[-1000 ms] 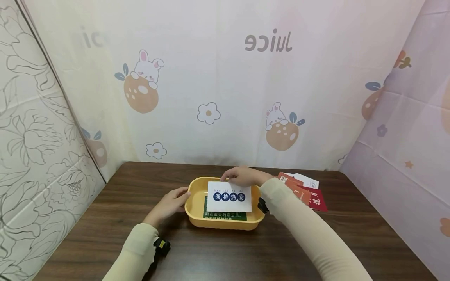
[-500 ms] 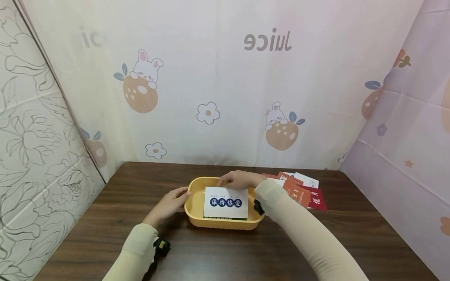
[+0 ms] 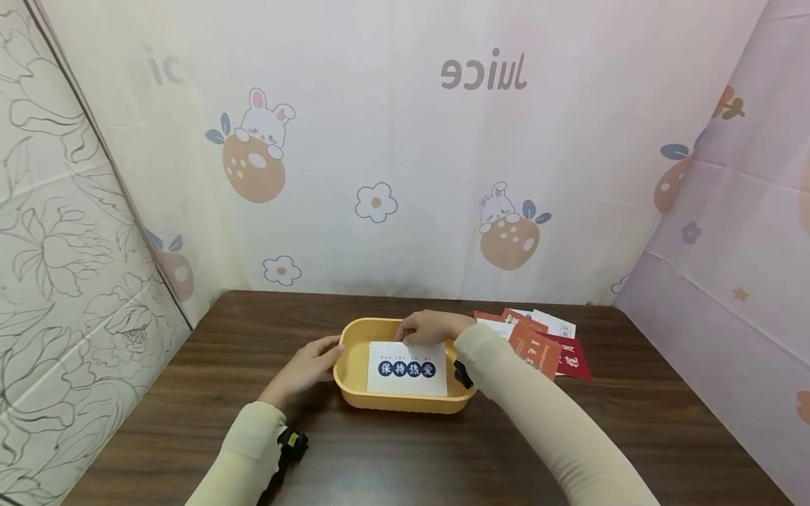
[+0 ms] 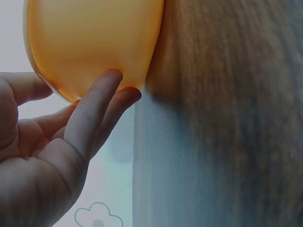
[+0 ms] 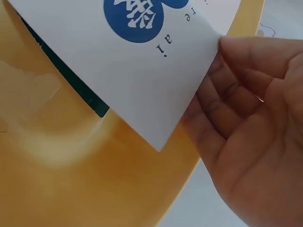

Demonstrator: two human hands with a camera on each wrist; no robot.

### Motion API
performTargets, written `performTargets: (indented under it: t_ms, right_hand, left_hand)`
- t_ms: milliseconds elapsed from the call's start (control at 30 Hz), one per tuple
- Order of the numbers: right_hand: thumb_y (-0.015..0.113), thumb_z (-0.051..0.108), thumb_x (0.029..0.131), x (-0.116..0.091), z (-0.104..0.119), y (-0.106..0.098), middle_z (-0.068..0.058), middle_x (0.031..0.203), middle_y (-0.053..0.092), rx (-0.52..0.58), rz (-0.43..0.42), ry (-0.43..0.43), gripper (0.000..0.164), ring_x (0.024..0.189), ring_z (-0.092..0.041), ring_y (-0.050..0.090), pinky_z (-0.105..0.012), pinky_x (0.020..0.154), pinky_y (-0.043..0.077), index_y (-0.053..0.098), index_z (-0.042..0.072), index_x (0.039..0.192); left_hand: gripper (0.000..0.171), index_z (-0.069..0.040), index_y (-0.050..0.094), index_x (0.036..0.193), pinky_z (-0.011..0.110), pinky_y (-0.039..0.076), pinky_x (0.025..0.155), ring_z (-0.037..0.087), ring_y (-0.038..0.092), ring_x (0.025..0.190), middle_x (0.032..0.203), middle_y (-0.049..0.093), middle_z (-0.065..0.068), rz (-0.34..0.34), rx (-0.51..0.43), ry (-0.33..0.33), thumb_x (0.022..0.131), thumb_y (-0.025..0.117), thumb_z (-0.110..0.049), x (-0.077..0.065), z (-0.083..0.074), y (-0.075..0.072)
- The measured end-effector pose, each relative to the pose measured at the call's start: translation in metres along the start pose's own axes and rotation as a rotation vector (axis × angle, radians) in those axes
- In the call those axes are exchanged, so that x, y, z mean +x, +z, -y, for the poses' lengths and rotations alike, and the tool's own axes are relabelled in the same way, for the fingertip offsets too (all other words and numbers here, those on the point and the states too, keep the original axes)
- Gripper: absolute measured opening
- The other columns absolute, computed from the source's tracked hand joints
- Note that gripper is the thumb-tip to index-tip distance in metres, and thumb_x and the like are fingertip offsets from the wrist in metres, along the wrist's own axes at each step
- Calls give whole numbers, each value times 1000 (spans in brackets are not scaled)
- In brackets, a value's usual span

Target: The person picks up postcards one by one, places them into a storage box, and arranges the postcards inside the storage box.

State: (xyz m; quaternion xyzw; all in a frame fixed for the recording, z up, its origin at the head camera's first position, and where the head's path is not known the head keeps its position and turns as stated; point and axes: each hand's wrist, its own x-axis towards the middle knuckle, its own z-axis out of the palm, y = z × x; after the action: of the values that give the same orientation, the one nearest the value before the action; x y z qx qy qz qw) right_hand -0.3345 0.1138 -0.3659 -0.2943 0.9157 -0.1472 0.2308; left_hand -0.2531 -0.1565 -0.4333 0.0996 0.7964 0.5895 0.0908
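Note:
A white card (image 3: pixel 408 369) printed with blue circles lies slanted inside a yellow plastic basin (image 3: pixel 405 404). My right hand (image 3: pixel 433 327) pinches its far edge between thumb and fingers, as the right wrist view shows. Under that card, a dark green card (image 5: pixel 85 90) peeks out in the right wrist view; the rest of it is hidden. At the basin's left end, my left hand (image 3: pixel 310 364) holds the wall, with the fingers (image 4: pixel 97 106) against its outside and the thumb at the rim in the left wrist view.
Right of the basin, a loose pile of red cards (image 3: pixel 536 348) and white cards (image 3: pixel 555 325) overlaps on the dark wooden table (image 3: pixel 392 464). My right forearm partly covers the pile. A printed curtain (image 3: pixel 380 140) stands behind the table.
My right hand has lowered the white card toward me and into the basin, where it now covers the green card in the head view. The left hand has stayed in place.

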Motion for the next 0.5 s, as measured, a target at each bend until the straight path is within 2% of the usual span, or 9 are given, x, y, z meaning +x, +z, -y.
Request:
performTargets:
  t_ms: [167,500]
  right_hand:
    - [62,19,100,0,-1,2,4,103,63,43,22,47,17,93,-16,58,-36,90,52,70,20,115]
    - [63,24,100,-4,0,4,3,113,62,54,46,96,20,103,-17,56,-43,101,47,69,23,119]
  left_hand:
    - [48,6,42,147,42,59,84,35,63,113,139,52,29,-6,3,-5,108,49,-22,0,0,1]
    - [48,5,43,147,42,59,85,35,63,113,139,52,27,-14,5,-14,108,49,-22,0,-1,1]
